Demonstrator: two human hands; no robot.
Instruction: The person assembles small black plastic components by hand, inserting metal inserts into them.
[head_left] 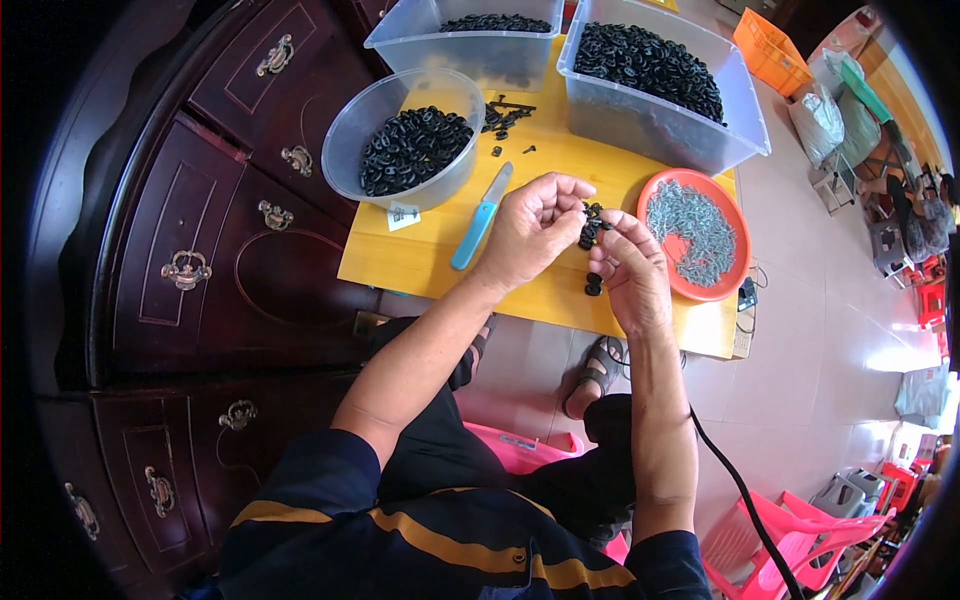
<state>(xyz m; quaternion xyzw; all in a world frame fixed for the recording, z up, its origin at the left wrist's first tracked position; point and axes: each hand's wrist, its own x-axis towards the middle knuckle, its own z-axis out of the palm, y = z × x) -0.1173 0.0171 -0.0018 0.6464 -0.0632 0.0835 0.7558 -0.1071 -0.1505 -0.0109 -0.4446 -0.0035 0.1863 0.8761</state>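
Observation:
Over the yellow table my left hand (535,225) is closed in a pinch, its thumb against the fingers; what it pinches is too small to make out. Beside it my right hand (635,270) grips a small black plastic part (607,226) between thumb and fingertips. Just beyond and between the fingertips lies a little pile of black plastic parts (590,212). A couple of round black pieces (594,284) show by the right hand's curled fingers. To the right stands an orange-red bowl (742,225) of small silvery metal pieces (700,228). A knife (475,230) with a turquoise handle lies left of my left hand.
A round clear tub (345,160) of black parts stands at the table's left. Two clear bins (740,140) (400,40) with black parts sit at the back. Loose black pieces (505,115) lie between them. Dark drawers (270,260) border the left; a black cable (735,470) hangs right.

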